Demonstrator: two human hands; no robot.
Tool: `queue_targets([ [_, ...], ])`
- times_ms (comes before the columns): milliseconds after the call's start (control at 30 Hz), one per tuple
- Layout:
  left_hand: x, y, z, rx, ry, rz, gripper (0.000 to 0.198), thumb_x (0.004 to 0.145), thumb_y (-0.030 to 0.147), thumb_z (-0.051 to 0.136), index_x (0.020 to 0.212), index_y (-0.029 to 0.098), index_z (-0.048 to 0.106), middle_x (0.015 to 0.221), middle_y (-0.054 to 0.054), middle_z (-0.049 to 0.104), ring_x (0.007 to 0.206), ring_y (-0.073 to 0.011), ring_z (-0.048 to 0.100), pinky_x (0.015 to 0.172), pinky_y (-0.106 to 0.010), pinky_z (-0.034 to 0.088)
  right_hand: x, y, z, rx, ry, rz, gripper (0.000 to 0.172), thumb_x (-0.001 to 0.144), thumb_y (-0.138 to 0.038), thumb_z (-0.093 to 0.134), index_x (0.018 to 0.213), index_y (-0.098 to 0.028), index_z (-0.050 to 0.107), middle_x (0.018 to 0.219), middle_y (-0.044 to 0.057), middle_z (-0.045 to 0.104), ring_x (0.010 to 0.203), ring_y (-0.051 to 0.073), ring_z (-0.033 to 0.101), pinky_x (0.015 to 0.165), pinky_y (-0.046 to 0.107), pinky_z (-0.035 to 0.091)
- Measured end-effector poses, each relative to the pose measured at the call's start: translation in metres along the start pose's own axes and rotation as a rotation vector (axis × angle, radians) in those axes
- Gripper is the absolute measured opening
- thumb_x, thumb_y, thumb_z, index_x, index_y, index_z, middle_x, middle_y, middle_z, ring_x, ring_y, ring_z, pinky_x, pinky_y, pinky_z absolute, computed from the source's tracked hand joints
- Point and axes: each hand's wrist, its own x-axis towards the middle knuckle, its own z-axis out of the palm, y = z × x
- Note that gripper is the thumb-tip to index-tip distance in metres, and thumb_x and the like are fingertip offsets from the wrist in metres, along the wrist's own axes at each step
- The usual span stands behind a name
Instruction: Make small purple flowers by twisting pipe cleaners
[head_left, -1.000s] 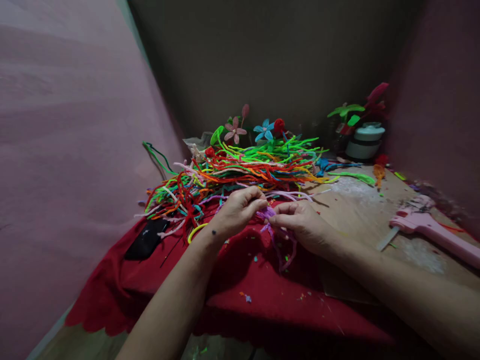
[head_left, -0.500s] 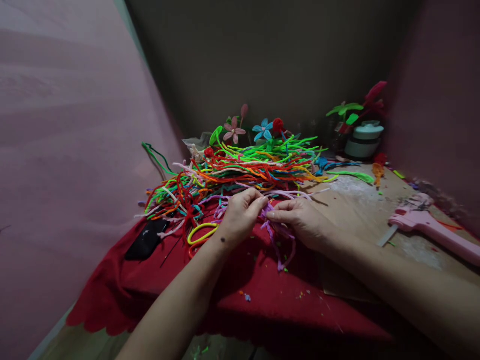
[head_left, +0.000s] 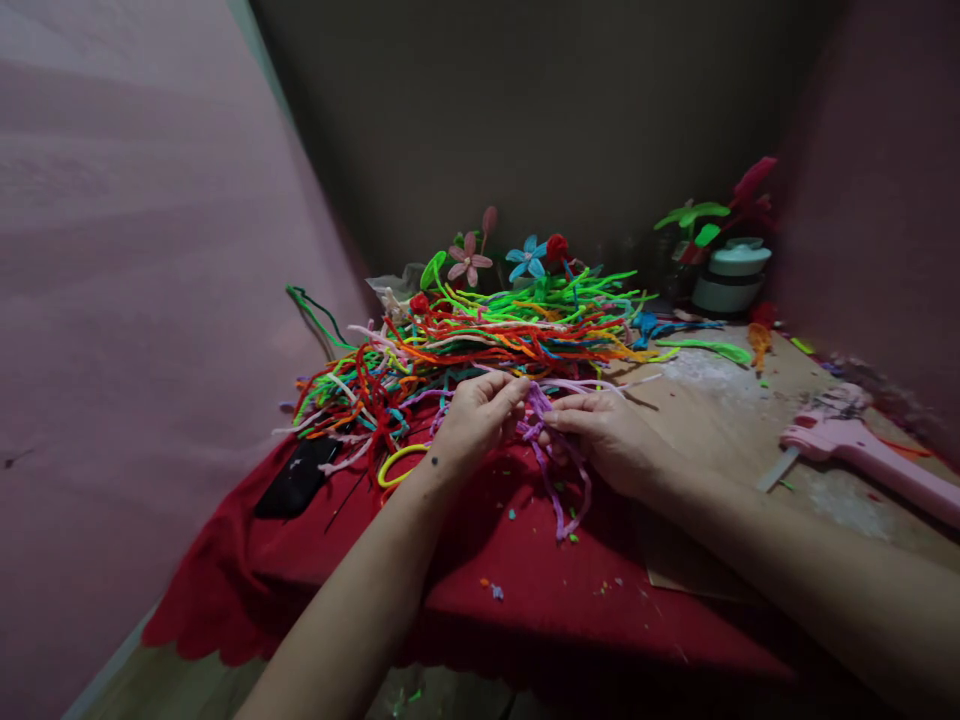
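Between my hands is a tangle of purple pipe cleaners [head_left: 535, 425], with a bent loop hanging down toward the red cloth. My left hand [head_left: 480, 412] pinches its upper left side between thumb and forefinger. From the right, my right hand [head_left: 600, 432] grips the same purple piece with thumb and fingertips; its lower fingers are partly hidden behind the strands. Just beyond both hands lies a big heap of pipe cleaners [head_left: 517, 335] in green, red, orange, pink and other colours. Yellow-handled scissors [head_left: 401, 463] sit beside my left wrist, mostly covered.
A black phone [head_left: 298, 478] lies on the red tablecloth [head_left: 525, 590] at left. To the right, a pink glue gun [head_left: 855, 440] rests on a cardboard sheet [head_left: 697, 500]. Finished fuzzy flowers [head_left: 527, 258] stand behind the heap, and a lidded jar [head_left: 729, 278] is at the back right.
My hands have drawn slightly apart, and more of the purple piece shows between them. Both keep their pinch on it. The view has shifted a little.
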Motion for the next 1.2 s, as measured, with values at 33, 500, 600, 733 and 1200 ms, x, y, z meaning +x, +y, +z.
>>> queue_targets([
  [33, -0.001, 0.001, -0.001, -0.012, -0.035, -0.026, 0.028, 0.076, 0.040, 0.055, 0.065, 0.014, 0.049, 0.050, 0.006, 0.044, 0.037, -0.0030, 0.032, 0.038, -0.018, 0.022, 0.000, 0.000, 0.001, -0.018, 0.012, -0.008, 0.015, 0.068, -0.026, 0.061, 0.061, -0.014, 0.063, 0.050, 0.000, 0.056, 0.039, 0.008, 0.041, 0.041, 0.023, 0.027],
  [500, -0.005, 0.002, 0.009, 0.080, -0.018, -0.096, 0.009, 0.061, 0.018, 0.055, 0.068, 0.012, 0.058, 0.052, 0.005, 0.049, 0.043, -0.0039, 0.037, 0.043, -0.018, 0.027, -0.005, -0.002, 0.008, -0.363, 0.207, -0.173, 0.011, 0.066, -0.025, 0.059, 0.065, -0.014, 0.059, 0.054, -0.002, 0.053, 0.048, 0.009, 0.043, 0.046, 0.023, 0.034],
  [600, -0.003, 0.000, 0.012, 0.106, 0.002, -0.082, 0.009, 0.059, 0.016, 0.052, 0.066, 0.012, 0.058, 0.052, 0.005, 0.049, 0.044, -0.0041, 0.036, 0.043, -0.018, 0.026, -0.005, -0.002, 0.009, -0.342, 0.221, -0.186, 0.009, 0.065, -0.023, 0.060, 0.065, -0.014, 0.060, 0.056, -0.002, 0.054, 0.049, 0.009, 0.044, 0.047, 0.023, 0.034],
  [733, -0.001, -0.004, 0.015, 0.095, 0.034, -0.012, 0.010, 0.057, 0.013, 0.050, 0.064, 0.012, 0.058, 0.054, 0.004, 0.050, 0.048, -0.0053, 0.040, 0.046, -0.018, 0.030, -0.005, -0.001, 0.008, -0.229, 0.208, -0.140, 0.011, 0.064, -0.025, 0.061, 0.068, -0.015, 0.060, 0.058, -0.002, 0.056, 0.048, 0.009, 0.045, 0.046, 0.023, 0.035],
  [1200, -0.001, 0.000, 0.013, 0.114, 0.001, -0.011, 0.008, 0.062, 0.013, 0.051, 0.069, 0.012, 0.055, 0.054, 0.005, 0.049, 0.044, -0.0041, 0.038, 0.044, -0.017, 0.030, -0.002, 0.001, 0.005, 0.069, 0.113, -0.043, 0.017, 0.057, -0.017, 0.069, 0.067, -0.016, 0.057, 0.050, -0.002, 0.058, 0.041, 0.012, 0.052, 0.045, 0.025, 0.043],
])
